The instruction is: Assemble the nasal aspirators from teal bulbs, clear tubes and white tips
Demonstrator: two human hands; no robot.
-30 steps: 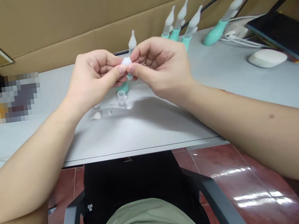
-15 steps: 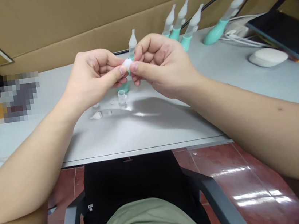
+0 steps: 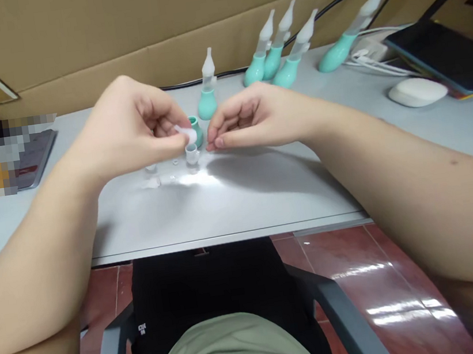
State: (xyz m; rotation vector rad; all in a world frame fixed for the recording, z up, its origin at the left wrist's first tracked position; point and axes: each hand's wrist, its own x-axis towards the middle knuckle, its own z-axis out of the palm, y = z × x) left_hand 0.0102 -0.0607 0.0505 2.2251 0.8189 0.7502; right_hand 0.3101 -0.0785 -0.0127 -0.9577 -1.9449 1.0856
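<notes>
My left hand [image 3: 142,125] pinches a white tapered nozzle tip [image 3: 187,133] between thumb and forefinger. Just below it, a small clear cup-shaped piece [image 3: 192,155] stands on the desk. Behind the nozzle tip is a teal bulb [image 3: 197,131] with an open neck, partly hidden by my left fingers. To the right of the clear piece is my right hand [image 3: 246,120], apart from it, fingers curled and fingertips close to the thumb; whatever lies between them is hidden. Small white and clear parts [image 3: 153,182] lie under my left hand.
A nasal aspirator [image 3: 207,102] stands behind my hands, with several more [image 3: 288,71] back right. On the right are a white rounded case [image 3: 417,91], white cables [image 3: 396,67] and a dark flat object [image 3: 442,54]. Cardboard [image 3: 113,36] walls the desk's back.
Both hands have come down toward the clear piece and moved apart. My right hand has let go of the nozzle tip, which stays in my left. The teal bulb's neck now shows.
</notes>
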